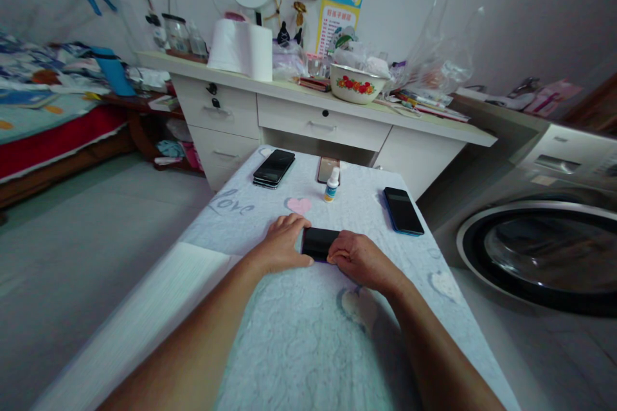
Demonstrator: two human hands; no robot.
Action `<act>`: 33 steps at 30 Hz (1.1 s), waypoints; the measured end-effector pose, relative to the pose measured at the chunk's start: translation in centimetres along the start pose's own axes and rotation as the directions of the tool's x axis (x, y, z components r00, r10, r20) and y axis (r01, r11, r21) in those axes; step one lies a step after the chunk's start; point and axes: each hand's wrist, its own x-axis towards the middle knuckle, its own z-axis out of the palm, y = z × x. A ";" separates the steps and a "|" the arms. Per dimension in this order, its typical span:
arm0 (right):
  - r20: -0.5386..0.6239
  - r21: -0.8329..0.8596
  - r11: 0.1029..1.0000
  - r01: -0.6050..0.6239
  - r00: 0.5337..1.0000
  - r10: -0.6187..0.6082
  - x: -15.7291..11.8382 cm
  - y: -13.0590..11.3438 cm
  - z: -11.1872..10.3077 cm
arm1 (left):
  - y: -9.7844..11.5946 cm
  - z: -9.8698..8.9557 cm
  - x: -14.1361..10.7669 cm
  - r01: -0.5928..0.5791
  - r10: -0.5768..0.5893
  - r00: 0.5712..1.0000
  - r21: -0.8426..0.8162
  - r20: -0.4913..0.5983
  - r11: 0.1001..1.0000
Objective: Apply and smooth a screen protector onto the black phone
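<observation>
A dark smartphone (319,243) lies sideways and flat on the covered table in front of me. My left hand (285,245) steadies its left end, thumb at the near edge and fingers at the far edge. Over the phone's right part, my right hand (359,258) is closed with its fingertips down on the screen. A bit of what looks like orange cloth (338,257) shows under those fingers, mostly hidden. Beyond the phone stands a small white-capped spray bottle (331,186) with a blue and yellow label.
Stacked phones (274,168) lie at the table's far left, and another phone (329,169) lies behind the bottle. A blue-edged phone (403,210) is at the right. A white desk (322,122) borders the far end; a washing machine (544,205) stands right.
</observation>
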 end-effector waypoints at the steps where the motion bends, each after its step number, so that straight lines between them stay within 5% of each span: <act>1: -0.011 -0.010 1.000 -0.014 1.000 0.014 0.1 0.0 0.1 | 0.0 0.0 0.0 0.002 -0.002 1.000 -0.001 0.001 1.000; 12: -0.114 -0.113 0.982 -0.150 0.984 0.138 0.6 0.3 0.8 | 0.1 -0.1 0.0 -0.008 0.008 1.000 -0.004 -0.005 1.000; 33: -0.053 -0.265 0.932 -0.249 0.968 0.244 2.5 0.1 -0.3 | -0.5 0.3 0.1 -0.040 0.040 0.999 0.004 -0.022 0.999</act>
